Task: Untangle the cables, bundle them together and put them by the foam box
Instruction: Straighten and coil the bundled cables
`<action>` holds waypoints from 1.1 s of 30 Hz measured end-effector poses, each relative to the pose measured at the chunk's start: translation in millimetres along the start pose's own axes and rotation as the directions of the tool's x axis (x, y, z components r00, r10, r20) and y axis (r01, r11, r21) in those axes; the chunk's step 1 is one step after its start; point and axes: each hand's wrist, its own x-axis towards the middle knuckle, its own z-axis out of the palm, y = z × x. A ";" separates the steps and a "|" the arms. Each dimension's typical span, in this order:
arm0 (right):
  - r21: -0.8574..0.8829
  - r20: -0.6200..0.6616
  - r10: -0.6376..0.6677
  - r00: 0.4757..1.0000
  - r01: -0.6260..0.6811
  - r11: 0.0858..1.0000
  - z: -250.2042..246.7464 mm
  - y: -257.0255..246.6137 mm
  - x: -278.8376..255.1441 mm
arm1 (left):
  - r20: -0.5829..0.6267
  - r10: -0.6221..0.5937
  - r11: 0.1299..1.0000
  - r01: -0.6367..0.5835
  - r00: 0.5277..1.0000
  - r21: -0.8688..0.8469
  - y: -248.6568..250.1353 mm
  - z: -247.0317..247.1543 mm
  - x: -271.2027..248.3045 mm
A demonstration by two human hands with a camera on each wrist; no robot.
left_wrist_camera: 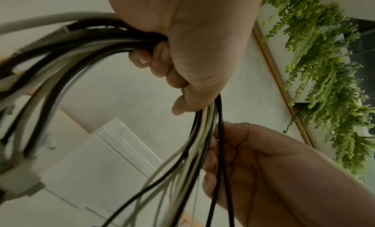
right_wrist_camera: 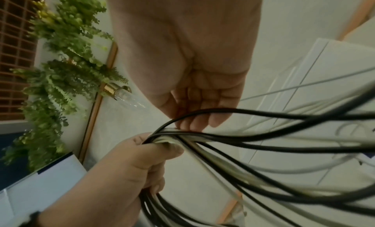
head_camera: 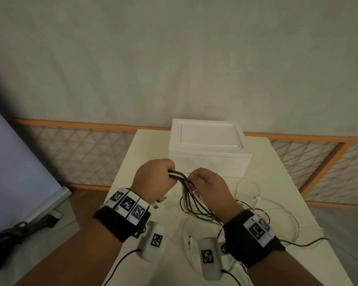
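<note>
My left hand (head_camera: 159, 176) grips a bunch of black and white cables (head_camera: 191, 201) in a fist, held above the table in front of the white foam box (head_camera: 207, 147). The left wrist view shows its fingers (left_wrist_camera: 158, 65) curled tight round the cables (left_wrist_camera: 81, 42), whose plug ends stick out to the left. My right hand (head_camera: 205, 182) is just right of the fist, its fingers closed on the strands where they leave it. The strands (right_wrist_camera: 263, 142) fan out and hang down to the table. More cable (head_camera: 277, 209) lies loose on the table at the right.
The white table (head_camera: 145, 141) is narrow, with the foam box at its far end against the wall. A wood lattice screen (head_camera: 81, 153) runs behind. A pale board (head_camera: 19, 172) leans at the left, a dark object (head_camera: 0, 240) below it. Green plants (left_wrist_camera: 324, 70) hang nearby.
</note>
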 end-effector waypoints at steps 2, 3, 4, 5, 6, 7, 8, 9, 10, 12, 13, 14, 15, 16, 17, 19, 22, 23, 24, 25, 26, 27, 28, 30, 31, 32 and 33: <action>0.137 0.047 0.076 0.996 -0.082 0.987 2.1 -6.0 1.1 | -0.017 0.006 1.000 -0.006 1.000 -0.013 2.1 -5.8 2.7; 0.196 0.079 0.110 0.991 -0.124 0.973 2.4 -9.9 1.4 | -0.026 0.010 1.000 -0.011 1.000 -0.025 3.2 -8.7 3.8; 0.236 0.115 0.145 0.983 -0.169 0.957 3.3 -12.9 1.7 | -0.041 0.009 0.999 -0.011 0.999 -0.049 4.0 -11.8 4.8; 0.261 0.153 0.184 0.971 -0.220 0.940 4.3 -14.4 1.9 | -0.063 0.003 0.996 -0.009 0.998 -0.089 4.8 -15.4 6.2; 0.275 0.197 0.233 0.952 -0.282 0.919 5.2 -15.2 1.2 | -0.088 -0.003 0.990 -0.009 0.996 -0.141 5.5 -19.4 8.4; 0.278 0.246 0.285 0.926 -0.349 0.895 6.3 -13.0 0.6 | -0.111 -0.005 0.981 -0.017 0.994 -0.193 7.2 -24.1 10.8; 0.277 0.302 0.337 0.892 -0.421 0.864 7.6 -9.5 -0.2 | -0.129 0.005 0.972 -0.035 0.992 -0.233 10.3 -29.2 13.1; 0.277 0.352 0.387 0.852 -0.490 0.827 8.9 -3.9 -1.0 | -0.142 0.026 0.963 -0.063 0.989 -0.262 14.0 -34.2 14.6; 0.283 0.389 0.442 0.809 -0.561 0.778 9.6 2.0 -1.3 | -0.156 0.057 0.956 -0.099 0.986 -0.276 18.7 -39.1 16.1; 0.302 0.407 0.540 0.737 -0.666 0.682 8.1 18.5 -1.8 | -0.171 0.106 0.958 -0.147 0.980 -0.245 26.1 -46.6 19.3; 0.302 0.407 0.558 0.723 -0.683 0.665 5.2 25.9 -2.2 | -0.172 0.105 0.963 -0.144 0.979 -0.229 26.8 -49.9 21.4; 0.299 0.405 0.568 0.717 -0.691 0.659 1.4 33.2 -2.4 | -0.175 0.082 0.965 -0.122 0.981 -0.232 24.7 -53.1 23.8; 0.302 0.401 0.572 0.715 -0.693 0.655 -3.8 40.2 -2.6 | -0.186 0.045 0.962 -0.092 0.982 -0.256 21.9 -55.8 26.2; 0.325 0.397 0.572 0.718 -0.693 0.643 -8.7 46.8 -2.5 | -0.203 0.006 0.956 -0.066 0.979 -0.287 19.1 -58.0 28.1; 0.357 0.381 0.578 0.722 -0.691 0.628 -13.9 56.7 -0.8 | -0.221 -0.019 0.949 -0.052 0.975 -0.311 17.0 -59.6 29.4; 0.474 0.345 0.573 0.743 -0.665 0.577 -24.3 69.2 -1.2 | -0.233 -0.022 0.947 -0.055 0.972 -0.317 16.3 -62.3 29.8; 0.695 0.310 0.631 0.711 -0.623 0.360 -44.2 91.5 -9.5 | -0.319 -0.064 0.921 -0.068 0.946 -0.384 11.0 -73.5 36.3; 0.767 0.290 0.664 0.689 -0.582 0.269 -53.0 101.0 -15.8 | -0.355 -0.099 0.906 -0.064 0.930 -0.418 5.5 -79.2 40.4; 0.808 0.282 0.690 0.667 -0.553 0.205 -62.3 111.3 -21.7 | -0.369 -0.120 0.898 -0.057 0.922 -0.436 0.9 -84.6 43.4; 0.826 0.279 0.711 0.646 -0.538 0.165 -70.7 119.0 -27.1 | -0.365 -0.121 0.903 -0.051 0.923 -0.427 -1.8 -88.3 44.9; 0.843 0.275 0.725 0.631 -0.521 0.133 -76.9 128.3 -30.3 | -0.349 -0.104 0.915 -0.047 0.931 -0.400 -2.8 -89.3 45.1; 0.866 0.261 0.745 0.614 -0.490 0.100 -81.6 136.9 -31.2 | -0.331 -0.092 0.925 -0.043 0.939 -0.378 -3.8 -88.0 45.6; 0.875 0.259 0.748 0.611 -0.476 0.085 -86.6 142.3 -31.0 | -0.327 -0.099 0.926 -0.034 0.940 -0.377 -4.6 -86.1 46.6; 0.871 0.248 0.750 0.613 -0.480 0.103 -95.9 147.2 -31.8 | -0.334 -0.148 0.913 -0.002 0.931 -0.409 -7.5 -84.8 48.8; 0.873 0.241 0.742 0.625 -0.474 0.115 -100.5 147.6 -34.6 | -0.337 -0.176 0.903 0.016 0.925 -0.429 -9.6 -85.7 49.6; 0.867 0.237 0.734 0.636 -0.479 0.134 -104.1 147.0 -37.8 | -0.338 -0.199 0.894 0.029 0.920 -0.448 -12.8 -87.4 50.6; 0.846 0.223 0.751 0.622 -0.506 0.168 -106.0 146.6 -41.5 | -0.338 -0.210 0.889 0.034 0.917 -0.457 -15.6 -89.0 51.1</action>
